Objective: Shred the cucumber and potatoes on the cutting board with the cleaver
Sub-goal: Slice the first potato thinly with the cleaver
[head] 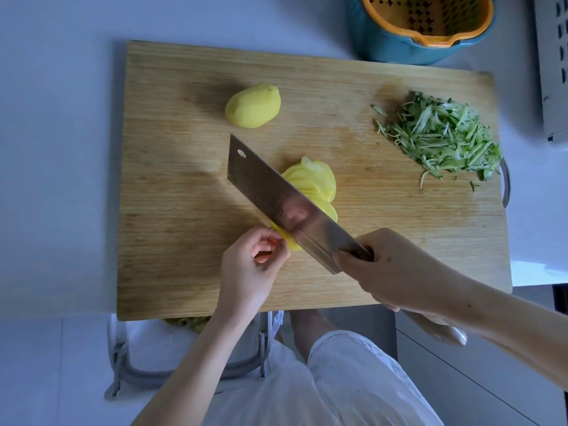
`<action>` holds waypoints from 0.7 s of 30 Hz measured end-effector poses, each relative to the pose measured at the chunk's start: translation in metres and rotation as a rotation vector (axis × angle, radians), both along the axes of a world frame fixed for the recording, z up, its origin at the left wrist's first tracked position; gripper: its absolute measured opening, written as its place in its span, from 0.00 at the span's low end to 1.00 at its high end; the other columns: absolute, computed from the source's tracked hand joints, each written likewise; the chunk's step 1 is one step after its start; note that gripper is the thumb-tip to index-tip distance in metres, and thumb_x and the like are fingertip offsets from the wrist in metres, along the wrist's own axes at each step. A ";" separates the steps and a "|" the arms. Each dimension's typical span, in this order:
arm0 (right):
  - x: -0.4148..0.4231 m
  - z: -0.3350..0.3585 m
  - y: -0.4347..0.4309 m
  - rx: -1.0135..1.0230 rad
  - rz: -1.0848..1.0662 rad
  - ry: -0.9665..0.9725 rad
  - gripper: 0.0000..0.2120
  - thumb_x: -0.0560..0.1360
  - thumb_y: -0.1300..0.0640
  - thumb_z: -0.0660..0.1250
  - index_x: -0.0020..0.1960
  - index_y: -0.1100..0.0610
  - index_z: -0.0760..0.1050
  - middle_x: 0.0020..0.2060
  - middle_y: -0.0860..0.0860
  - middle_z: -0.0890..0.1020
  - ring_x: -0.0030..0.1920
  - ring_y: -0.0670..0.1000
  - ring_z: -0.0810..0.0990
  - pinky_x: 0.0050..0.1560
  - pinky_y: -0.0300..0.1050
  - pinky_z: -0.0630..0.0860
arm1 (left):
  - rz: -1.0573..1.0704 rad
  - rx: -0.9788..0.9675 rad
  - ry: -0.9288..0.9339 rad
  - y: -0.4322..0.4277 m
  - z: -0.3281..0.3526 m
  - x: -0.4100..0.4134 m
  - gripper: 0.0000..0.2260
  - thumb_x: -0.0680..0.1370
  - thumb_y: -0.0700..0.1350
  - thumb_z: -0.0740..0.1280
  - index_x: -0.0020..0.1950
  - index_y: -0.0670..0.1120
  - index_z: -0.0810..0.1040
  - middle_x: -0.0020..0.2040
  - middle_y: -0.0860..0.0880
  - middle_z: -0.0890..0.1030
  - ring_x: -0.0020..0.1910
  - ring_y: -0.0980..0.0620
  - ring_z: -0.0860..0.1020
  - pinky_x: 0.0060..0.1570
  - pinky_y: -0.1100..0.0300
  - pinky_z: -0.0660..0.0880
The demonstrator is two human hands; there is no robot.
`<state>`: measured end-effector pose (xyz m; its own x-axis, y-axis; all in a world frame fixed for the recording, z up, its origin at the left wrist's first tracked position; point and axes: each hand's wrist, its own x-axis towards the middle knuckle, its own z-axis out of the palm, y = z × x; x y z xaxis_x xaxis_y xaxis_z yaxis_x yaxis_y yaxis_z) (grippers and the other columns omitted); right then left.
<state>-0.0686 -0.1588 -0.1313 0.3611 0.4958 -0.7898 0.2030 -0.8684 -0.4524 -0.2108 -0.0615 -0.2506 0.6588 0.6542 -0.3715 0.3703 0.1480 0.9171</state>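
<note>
A wooden cutting board [184, 241] lies on the white counter. My right hand [390, 272] grips the handle of the steel cleaver [276, 198], whose blade slants across a fanned row of yellow potato slices [316, 179] in the board's middle. My left hand [252, 265] has curled fingers that pinch the near end of the slices [290, 242] beside the blade. A peeled half potato [253, 106] rests at the board's back. A heap of shredded cucumber [442, 136] lies at the right of the board.
A teal bowl with an orange strainer insert [424, 23] stands behind the board's right corner. A grey perforated rack [553, 66] is at the far right. A bin lined with a white bag [172, 352] sits below the counter's front edge.
</note>
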 end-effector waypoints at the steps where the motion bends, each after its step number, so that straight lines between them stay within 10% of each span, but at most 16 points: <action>1: 0.001 0.001 0.001 -0.001 -0.001 0.011 0.17 0.77 0.56 0.59 0.31 0.59 0.63 0.20 0.51 0.64 0.21 0.49 0.60 0.26 0.42 0.60 | -0.003 -0.003 -0.001 0.000 0.001 0.000 0.05 0.73 0.34 0.72 0.42 0.42 0.78 0.38 0.46 0.82 0.41 0.48 0.82 0.44 0.49 0.80; 21: 0.006 -0.006 0.006 -0.049 -0.044 0.090 0.16 0.77 0.56 0.58 0.31 0.59 0.66 0.24 0.56 0.65 0.22 0.51 0.62 0.24 0.40 0.62 | -0.013 0.033 0.009 0.003 -0.004 -0.003 0.13 0.72 0.34 0.72 0.40 0.52 0.77 0.38 0.46 0.83 0.41 0.44 0.82 0.44 0.47 0.80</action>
<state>-0.0627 -0.1523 -0.1369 0.3083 0.4410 -0.8429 0.1244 -0.8971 -0.4239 -0.2137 -0.0582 -0.2543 0.6642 0.6575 -0.3557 0.3802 0.1126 0.9180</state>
